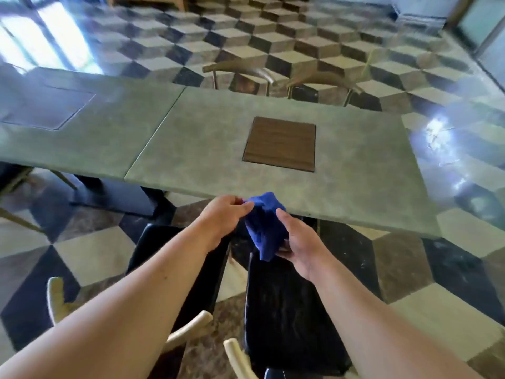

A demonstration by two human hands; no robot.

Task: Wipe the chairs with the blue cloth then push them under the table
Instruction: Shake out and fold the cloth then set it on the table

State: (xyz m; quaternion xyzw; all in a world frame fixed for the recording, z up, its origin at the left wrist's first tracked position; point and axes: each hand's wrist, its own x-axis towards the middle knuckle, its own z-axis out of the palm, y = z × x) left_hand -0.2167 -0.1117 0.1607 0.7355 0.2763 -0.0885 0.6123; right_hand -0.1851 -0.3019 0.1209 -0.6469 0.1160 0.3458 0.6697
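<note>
below the near edge of a long grey-green stone-look table point(341, 187), a crumpled blue cloth point(264, 228) is held in the air between two bare hands. the left hand point(222, 214) is closed in a pinch on the cloth's upper corner, thumb against fingertips. the right hand point(299, 247) is cupped under and around the lower part of the cloth, fingers partly curled, so the bundle is gripped from both sides. the cloth appears to be being gathered or refolded rather than pressed on any surface.

two chairs with black glossy seat cushions and pale wooden arms are seen directly beneath the hands: a left chair point(153, 258) and a right chair point(289, 310). both are pulled out from the table, their front edges lying near or just under the tabletop's edge. no contact between cloth and either seat is shown.

across the table, two curved brown chair backs point(276, 73) are seen tucked close to the far edge. a dark wooden square inset point(280, 143) is set into the tabletop.

judged from this, wiping of the near chairs cannot be confirmed as done, and pushing them under is left to do.
</note>
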